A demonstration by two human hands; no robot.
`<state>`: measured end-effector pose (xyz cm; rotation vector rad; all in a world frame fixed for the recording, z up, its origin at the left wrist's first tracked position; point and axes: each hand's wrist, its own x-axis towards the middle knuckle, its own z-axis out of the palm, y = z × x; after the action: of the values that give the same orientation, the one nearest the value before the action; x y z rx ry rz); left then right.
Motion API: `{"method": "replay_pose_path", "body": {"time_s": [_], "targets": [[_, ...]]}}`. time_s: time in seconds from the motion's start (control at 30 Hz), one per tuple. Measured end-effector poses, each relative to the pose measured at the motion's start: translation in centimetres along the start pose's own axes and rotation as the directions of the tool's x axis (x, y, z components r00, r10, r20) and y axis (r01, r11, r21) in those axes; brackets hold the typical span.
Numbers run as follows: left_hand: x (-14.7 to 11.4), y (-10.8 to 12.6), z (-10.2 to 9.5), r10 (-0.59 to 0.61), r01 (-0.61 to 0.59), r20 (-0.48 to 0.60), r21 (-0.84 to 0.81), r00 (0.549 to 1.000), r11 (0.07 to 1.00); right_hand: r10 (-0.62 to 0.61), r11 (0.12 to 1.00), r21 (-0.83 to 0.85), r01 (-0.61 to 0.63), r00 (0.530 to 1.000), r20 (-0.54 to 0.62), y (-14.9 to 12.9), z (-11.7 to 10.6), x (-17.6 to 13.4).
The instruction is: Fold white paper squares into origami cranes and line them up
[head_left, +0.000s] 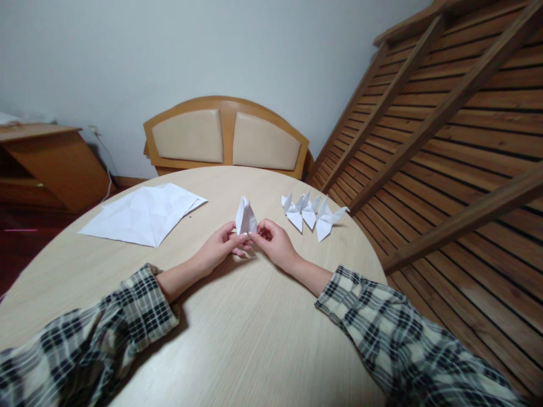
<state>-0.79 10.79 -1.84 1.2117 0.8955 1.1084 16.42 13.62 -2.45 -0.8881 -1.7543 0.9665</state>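
Observation:
Between my two hands a piece of folded white paper (pixel 245 217) stands upright, its narrow points facing up. My left hand (pixel 224 242) pinches its lower left edge with thumb and fingers. From the other side, my right hand (pixel 274 240) grips the lower right edge. Both thumbs meet near the bottom of the paper, and some fingers behind it are partly hidden. To the right of my right hand, three folded paper cranes (pixel 324 219) sit close together on the table.
A stack of white paper sheets (pixel 148 215) lies on the left of the round wooden table (pixel 254 339). Beyond its far edge stands a padded headboard (pixel 229 138). Wooden slats (pixel 445 147) lean along the right side. A desk (pixel 55 152) stands at far left.

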Motion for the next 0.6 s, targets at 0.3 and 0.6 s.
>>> {"method": "replay_pose_path", "body": {"time_s": [0.3, 0.6], "targets": [[0.07, -0.63, -0.05, 0.027, -0.028, -0.015, -0.022, 1.000, 0.999, 0.020, 0.999, 0.042, -0.021, 0.999, 0.040, 0.24, 0.17, -0.31], [0.02, -0.18, 0.28, 0.033, -0.033, 0.017, -0.011, 0.999, 0.999, 0.056, 0.985, 0.163, -0.063, 0.997, 0.044, 0.46, 0.46, -0.30]]}}
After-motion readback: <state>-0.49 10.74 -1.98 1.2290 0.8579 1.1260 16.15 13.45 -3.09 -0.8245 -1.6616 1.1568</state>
